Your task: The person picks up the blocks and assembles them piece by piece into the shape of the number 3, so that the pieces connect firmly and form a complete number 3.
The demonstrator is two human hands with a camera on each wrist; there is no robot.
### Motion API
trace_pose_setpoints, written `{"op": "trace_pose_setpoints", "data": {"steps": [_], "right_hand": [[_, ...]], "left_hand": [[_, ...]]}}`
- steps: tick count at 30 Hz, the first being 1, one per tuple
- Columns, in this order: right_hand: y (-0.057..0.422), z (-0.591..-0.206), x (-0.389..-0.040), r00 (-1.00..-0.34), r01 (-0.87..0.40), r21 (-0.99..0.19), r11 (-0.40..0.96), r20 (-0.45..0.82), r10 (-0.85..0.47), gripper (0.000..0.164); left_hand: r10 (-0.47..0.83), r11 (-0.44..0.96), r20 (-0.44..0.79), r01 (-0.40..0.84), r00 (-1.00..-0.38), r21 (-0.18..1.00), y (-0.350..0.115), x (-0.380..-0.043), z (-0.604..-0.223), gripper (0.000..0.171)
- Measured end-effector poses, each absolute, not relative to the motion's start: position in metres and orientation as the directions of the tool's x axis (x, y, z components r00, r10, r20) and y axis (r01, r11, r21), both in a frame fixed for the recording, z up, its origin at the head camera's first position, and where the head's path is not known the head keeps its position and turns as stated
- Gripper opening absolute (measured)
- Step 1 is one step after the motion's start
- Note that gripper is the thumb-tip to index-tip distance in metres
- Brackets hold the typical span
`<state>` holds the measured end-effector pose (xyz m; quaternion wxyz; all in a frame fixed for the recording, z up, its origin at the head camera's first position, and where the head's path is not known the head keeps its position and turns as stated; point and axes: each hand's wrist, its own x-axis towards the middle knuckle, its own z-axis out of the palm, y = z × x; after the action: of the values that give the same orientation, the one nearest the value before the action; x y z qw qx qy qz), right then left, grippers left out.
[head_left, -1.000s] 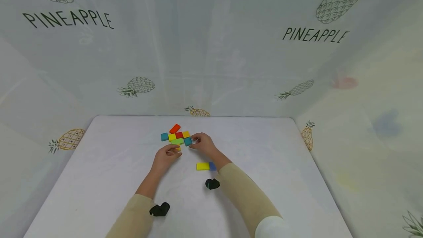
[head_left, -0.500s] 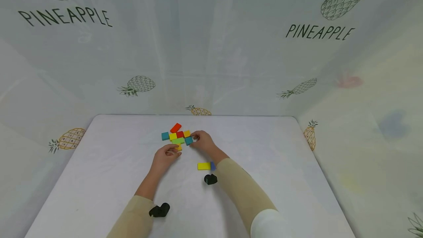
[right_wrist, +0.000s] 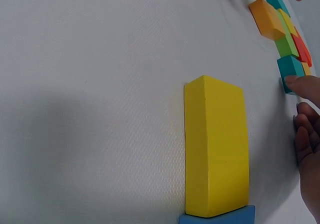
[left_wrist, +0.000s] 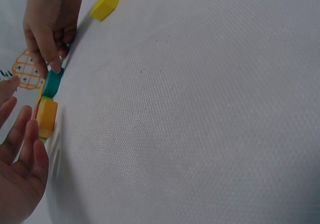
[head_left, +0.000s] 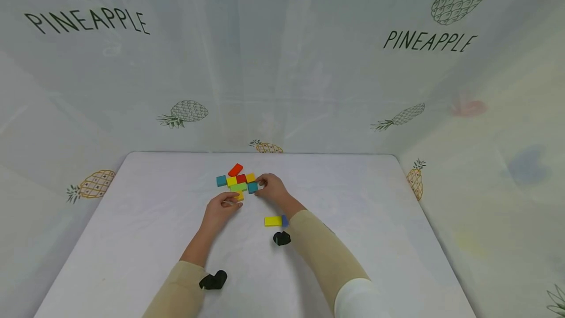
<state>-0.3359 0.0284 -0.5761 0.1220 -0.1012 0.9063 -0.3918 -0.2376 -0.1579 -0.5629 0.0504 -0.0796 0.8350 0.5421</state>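
Note:
My left hand (head_left: 220,212) is beside the near orange block (head_left: 240,197), fingers loosely bent; in the right wrist view its fingertips stand a little apart from that block. The right hand (head_left: 274,193) pinches a teal block (head_left: 252,188) at the cluster's right end, its thumb (right_wrist: 300,85) on the near face. Behind the near orange block lies a light green block (head_left: 239,187). Beyond it a row holds a teal block (head_left: 221,181), a yellow block (head_left: 231,181), a red block (head_left: 241,179) and an orange block (head_left: 250,177).
An orange-red bar (head_left: 236,170) lies at a slant behind the row. Nearer me, a long yellow block (head_left: 272,221) meets a blue block (right_wrist: 220,216), partly under the right sleeve in the head view. Everything stands on a white table (head_left: 132,239) before a pineapple-print curtain (head_left: 282,63).
The head view has shifted slightly. The right forearm has moved a little, while both hands keep nearly the same places at the blocks.

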Motion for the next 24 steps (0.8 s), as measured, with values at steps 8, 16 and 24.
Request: {"op": "trace_pose_setpoints", "data": {"steps": [8,16,24], "right_hand": [[0.033,-0.572,-0.331,-0.949,-0.082,-0.727,0.681,-0.152,-0.276,0.033],[0.043,-0.566,-0.322,-0.939,-0.068,-0.755,0.652,-0.173,-0.299,0.031],[0.069,-0.56,-0.307,-0.944,-0.078,-0.786,0.613,-0.139,-0.298,0.032]], "left_hand": [[-0.07,0.405,-0.146,-0.162,-0.987,0.9,-0.151,-0.236,-0.562,0.036],[-0.052,0.427,-0.14,-0.149,-0.989,0.892,-0.145,-0.235,-0.563,0.035],[-0.029,0.421,-0.145,-0.144,-0.989,0.896,-0.132,-0.232,-0.562,0.037]]}}
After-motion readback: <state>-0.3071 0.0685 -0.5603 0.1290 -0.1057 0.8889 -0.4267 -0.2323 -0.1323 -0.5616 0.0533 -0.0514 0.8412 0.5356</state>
